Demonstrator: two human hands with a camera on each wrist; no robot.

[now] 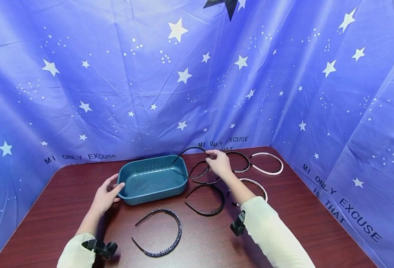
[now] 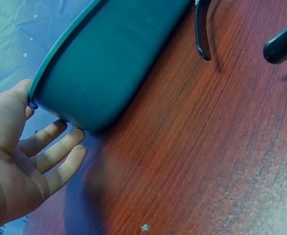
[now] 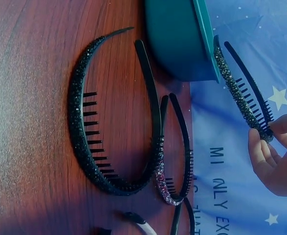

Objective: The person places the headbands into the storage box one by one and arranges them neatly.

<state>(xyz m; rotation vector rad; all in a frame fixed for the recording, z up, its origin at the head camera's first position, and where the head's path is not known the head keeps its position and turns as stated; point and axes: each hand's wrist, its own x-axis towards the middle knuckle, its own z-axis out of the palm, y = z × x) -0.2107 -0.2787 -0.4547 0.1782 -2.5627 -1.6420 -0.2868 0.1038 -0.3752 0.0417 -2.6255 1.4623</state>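
Right sleeve (image 1: 274, 234) lies nearest; beyond, the teal basin (image 1: 156, 195) has its left end gripped by the left hand (image 1: 105, 195). Right hand (image 1: 219, 163) pinches a glittered headband (image 3: 237, 92), ends apparently above the basin; a loose pinch could drop it outside.

- Head view: R hand (image 1: 218, 163) covers the pinched bit of the held headband (image 1: 193, 147); R forearm + sleeve (image 1: 280, 238) hide pt of the pink-white headband (image 1: 262, 186). Sleeve cut at btm.
- Black star (image 1: 224, 4) on curtain cut at top.
- L wrist view: teal tub (image 2: 104, 63) cut at top, L hand (image 2: 16, 166) cut at L edge.
- Same view: dark tip (image 2: 202, 34) cut at top, dark rounded end (image 2: 285, 45) cut at R edge, rest n/a. Speck (image 2: 145, 227) on tabletop (image 2: 182, 127) too small to ID.
- R wrist view: R hand cut at R edge; white band (image 3: 144, 226) mostly off btm.
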